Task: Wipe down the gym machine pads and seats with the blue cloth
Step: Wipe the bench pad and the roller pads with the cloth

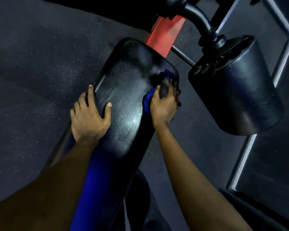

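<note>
Head view: the long black vinyl seat pad (pixel 123 100) runs away from the camera toward a red metal frame bar (pixel 163 32). The left hand (pixel 88 114) grips the pad's left rim, thumb flat on the top surface and the other fingers wrapped over the side. It looks like a bracing hold.

The right hand (pixel 163 104) has the crumpled blue cloth (pixel 148 99) bunched under the palm, fingers curled over it and pinning it to the seat pad's right edge near the far end. The fingertips are blurred, so their exact lie is unclear. The cloth shows as a blue fold on the thumb side, with a bit past the fingertips.

A fat black cylindrical roller pad (pixel 237 90) hangs off a black bracket to the right, apart from the seat pad. Dark speckled rubber floor (pixel 32 55) lies below. There is a blue patch on the near end of the pad between the forearms; cannot tell what it is.

Step, as a judgement: mid-wipe on the seat pad, working the far right corner. The middle has a streaky sheen and is probably already wiped.

The next move likely calls for pressing the cloth flat and sweeping the far end and left side, with the left hand shifting off the rim. The roller pad looks untouched.
</note>
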Motion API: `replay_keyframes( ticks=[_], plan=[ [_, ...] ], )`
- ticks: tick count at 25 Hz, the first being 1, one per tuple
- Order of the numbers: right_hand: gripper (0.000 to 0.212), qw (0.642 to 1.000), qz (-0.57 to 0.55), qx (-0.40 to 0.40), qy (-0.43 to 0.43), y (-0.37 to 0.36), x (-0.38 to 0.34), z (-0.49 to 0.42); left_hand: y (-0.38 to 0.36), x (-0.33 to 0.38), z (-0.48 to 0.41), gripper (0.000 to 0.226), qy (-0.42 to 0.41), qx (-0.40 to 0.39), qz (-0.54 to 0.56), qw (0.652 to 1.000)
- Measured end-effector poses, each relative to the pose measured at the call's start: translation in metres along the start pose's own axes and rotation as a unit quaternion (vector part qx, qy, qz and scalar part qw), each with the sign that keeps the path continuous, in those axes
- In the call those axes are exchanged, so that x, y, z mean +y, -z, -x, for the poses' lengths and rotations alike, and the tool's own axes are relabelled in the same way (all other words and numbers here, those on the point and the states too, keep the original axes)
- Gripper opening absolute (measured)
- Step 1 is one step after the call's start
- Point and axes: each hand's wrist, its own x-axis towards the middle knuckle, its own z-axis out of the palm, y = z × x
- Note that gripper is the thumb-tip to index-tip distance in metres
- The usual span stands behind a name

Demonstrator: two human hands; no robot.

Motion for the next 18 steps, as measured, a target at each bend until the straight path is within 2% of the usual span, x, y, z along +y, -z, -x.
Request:
replay_keyframes(
  ticks=[4,7,10,12,15,18],
  plan=[
    [0.06,0.999,0.001,-0.042,-0.003,0.014,0.016,0.064,0.0,-0.003,0.0,0.077,-0.004,-0.002,0.001,1.0],
    [0.055,1.0,0.01,0.001,-0.018,0.007,0.003,0.032,-0.001,-0.003,-0.002,0.077,-0.01,-0.001,0.0,1.0],
    [0.057,0.996,-0.004,0.01,-0.085,0.004,-0.005,-0.016,-0.007,-0.005,0.001,0.077,-0.016,0.01,-0.003,1.0],
    [0.059,0.995,-0.023,0.005,-0.102,0.006,-0.005,-0.005,-0.005,-0.005,0.0,0.077,-0.014,0.012,-0.007,1.0],
    [0.062,0.997,-0.028,-0.015,-0.075,0.02,0.008,0.064,-0.003,-0.005,0.0,0.076,-0.016,-0.001,-0.007,1.0],
    [0.064,0.996,-0.016,-0.082,-0.039,0.036,0.022,0.098,-0.003,-0.005,0.0,0.077,-0.01,-0.009,0.002,1.0]
  ],
)
